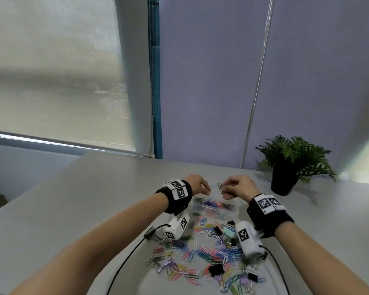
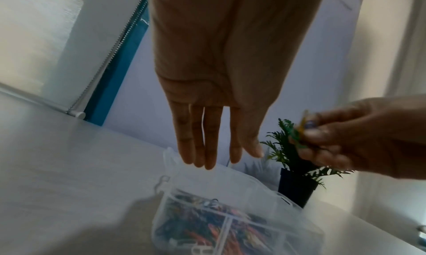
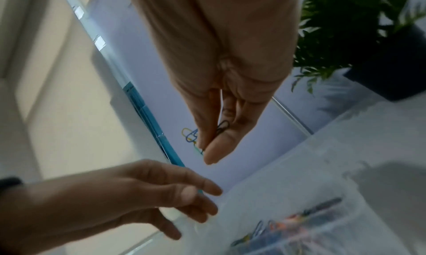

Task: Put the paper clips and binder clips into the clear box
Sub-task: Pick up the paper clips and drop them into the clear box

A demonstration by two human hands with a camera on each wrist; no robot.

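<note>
Loose paper clips (image 1: 202, 252) & binder clips (image 1: 216, 269) on table's (image 1: 94, 199) near edge. Clear box (image 1: 214, 208) mid-table. Right hand (image 1: 237, 187) pinches clip bunch (image 1: 220, 186) above box: lower before letting go, avoid bounce-out. Left hand (image 1: 197, 185) relaxed, empty.

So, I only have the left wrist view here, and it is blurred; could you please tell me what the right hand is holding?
Observer: The right hand pinches a bunch of paper clips between thumb and fingers; blue, yellow and dark ones show in the right wrist view.
Operator: Thank you. Are there clips outside the clear box?
Observer: Yes. The head view shows a loose pile of coloured paper clips mixed with black binder clips on the table, on the person's side of the clear box.
</note>
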